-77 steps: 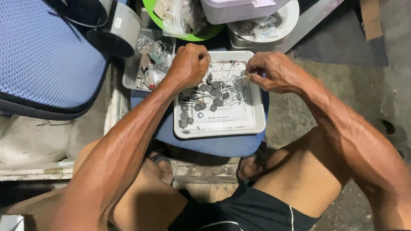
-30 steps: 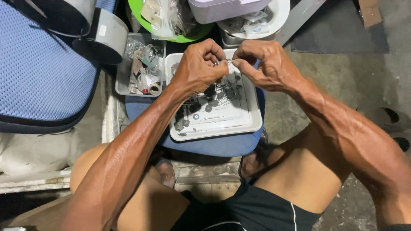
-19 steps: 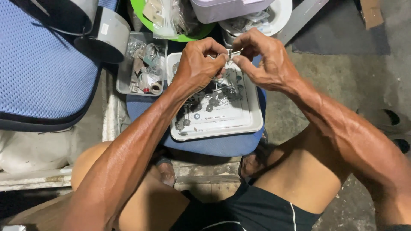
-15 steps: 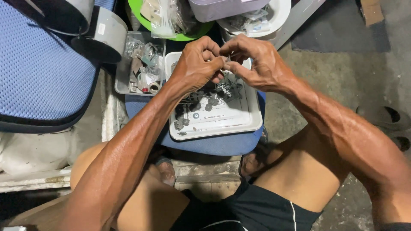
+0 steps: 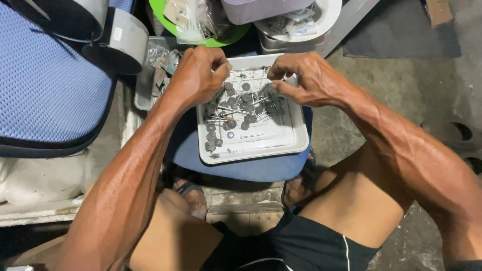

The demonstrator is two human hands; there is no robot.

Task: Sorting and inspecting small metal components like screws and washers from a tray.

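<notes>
Both hands over far end of white tray (image 5: 281, 145): left hand (image 5: 198, 75) fisted, right hand (image 5: 306, 78) pinched, contents unclear. Flat-headed pins (image 5: 236, 108) piled just beneath. Green bowl (image 5: 221, 40) beyond, blue cushion (image 5: 45, 85) left.

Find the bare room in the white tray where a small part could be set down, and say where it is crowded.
Free: the near strip of the white tray, between the nails and the near rim, plus its near right corner. Crowded: the far half, under the left hand and right hand, and along the left wall.
</notes>
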